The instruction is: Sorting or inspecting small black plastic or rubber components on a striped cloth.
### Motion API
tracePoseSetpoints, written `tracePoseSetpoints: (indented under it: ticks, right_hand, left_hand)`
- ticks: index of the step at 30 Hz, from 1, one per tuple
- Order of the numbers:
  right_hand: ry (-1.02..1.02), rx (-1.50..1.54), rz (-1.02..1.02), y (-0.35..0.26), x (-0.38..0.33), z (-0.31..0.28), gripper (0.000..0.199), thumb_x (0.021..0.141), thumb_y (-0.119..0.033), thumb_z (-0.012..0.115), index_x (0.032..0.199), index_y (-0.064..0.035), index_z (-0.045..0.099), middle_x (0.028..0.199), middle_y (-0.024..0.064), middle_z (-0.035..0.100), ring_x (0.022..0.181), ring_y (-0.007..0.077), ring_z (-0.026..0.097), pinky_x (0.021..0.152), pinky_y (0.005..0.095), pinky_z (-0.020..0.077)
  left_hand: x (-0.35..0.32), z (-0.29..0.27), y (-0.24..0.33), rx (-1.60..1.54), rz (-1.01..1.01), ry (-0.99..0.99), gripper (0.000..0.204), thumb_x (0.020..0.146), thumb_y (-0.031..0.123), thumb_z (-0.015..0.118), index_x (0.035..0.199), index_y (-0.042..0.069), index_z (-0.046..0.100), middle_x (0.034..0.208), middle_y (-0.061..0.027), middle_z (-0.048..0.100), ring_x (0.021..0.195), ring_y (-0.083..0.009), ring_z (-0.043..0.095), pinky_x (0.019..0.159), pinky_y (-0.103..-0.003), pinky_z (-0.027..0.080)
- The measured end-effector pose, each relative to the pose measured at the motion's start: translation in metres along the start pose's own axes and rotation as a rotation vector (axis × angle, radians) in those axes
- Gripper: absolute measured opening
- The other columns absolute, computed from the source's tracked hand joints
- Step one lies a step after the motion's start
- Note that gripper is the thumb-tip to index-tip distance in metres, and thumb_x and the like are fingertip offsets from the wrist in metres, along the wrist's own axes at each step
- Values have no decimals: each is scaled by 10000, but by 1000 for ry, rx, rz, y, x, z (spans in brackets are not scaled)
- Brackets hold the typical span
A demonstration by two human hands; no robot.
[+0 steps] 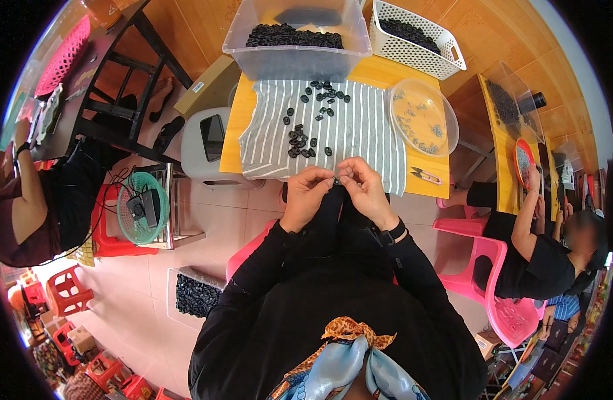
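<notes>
My left hand (308, 196) and my right hand (365, 192) meet at the near edge of the table, above my lap. Thumbs and fingertips of both pinch one small dark piece (336, 181); its kind is mostly hidden by the fingers. Just beyond them lies a grey cloth with white stripes (266, 143). Small black oval parts (298, 142) are scattered over the cloth, some in a loose heap. To the right, a round clear tray (451, 127) holds many tiny metal-looking bits. Thread snips (426, 176) rest on the wood near the tray.
A clear bin (296, 63) and a white basket (446, 61), both with black parts, stand at the table's back. A grey stool with a phone (213, 139) is at left. Pink chairs (470, 257) and another person (540, 247) are at right; someone sits at far left.
</notes>
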State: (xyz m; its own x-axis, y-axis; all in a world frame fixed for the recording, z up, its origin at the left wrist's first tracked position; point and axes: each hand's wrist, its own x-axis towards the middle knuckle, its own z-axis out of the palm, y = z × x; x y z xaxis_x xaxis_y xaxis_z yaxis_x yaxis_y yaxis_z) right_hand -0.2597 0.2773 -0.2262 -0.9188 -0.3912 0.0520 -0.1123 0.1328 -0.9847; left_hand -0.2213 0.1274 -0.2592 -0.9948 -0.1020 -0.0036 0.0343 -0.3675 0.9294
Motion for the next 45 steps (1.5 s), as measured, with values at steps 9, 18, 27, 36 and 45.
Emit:
tracePoseSetpoints:
  ticks: [9,18,27,36,45]
  right_hand:
    - [-43,-227,-206,-6,3,-3,209,806,73,526,996,-12,540,743,74,525,667,165,531,597,259,426]
    - [-35,-212,-221,-3,2,3,191,798,80,511,964,-8,541,717,101,518,649,224,544,606,292,440]
    - [24,60,23,7,-2,-4,179,855,-8,534,1030,14,565,810,87,593,696,122,555,644,243,443]
    - [100,-801,-232,-3,40,3,119,758,-44,594,869,-6,611,830,156,554,801,352,563,681,419,458]
    - [66,-1018,-364,12,51,22,147,677,6,600,819,-30,585,791,136,497,786,331,541,659,410,455]
  left_hand:
    - [0,1,2,37,20,-18,103,782,-58,612,871,-31,656,831,-30,590,750,-78,571,673,-203,448]
    - [-3,4,-3,39,99,30,108,778,-70,597,862,-33,654,827,-33,588,743,-81,558,655,-205,439]
    - [-2,5,-5,14,82,28,167,804,-52,574,951,-26,648,838,-22,577,727,-71,546,647,-195,428]
    - [8,-14,6,-165,-10,184,161,821,-35,574,963,-13,646,856,-39,636,729,-86,586,634,-201,453]
    - [8,-16,7,-185,-20,170,128,813,-35,583,925,-19,641,850,-55,645,707,-108,599,621,-205,458]
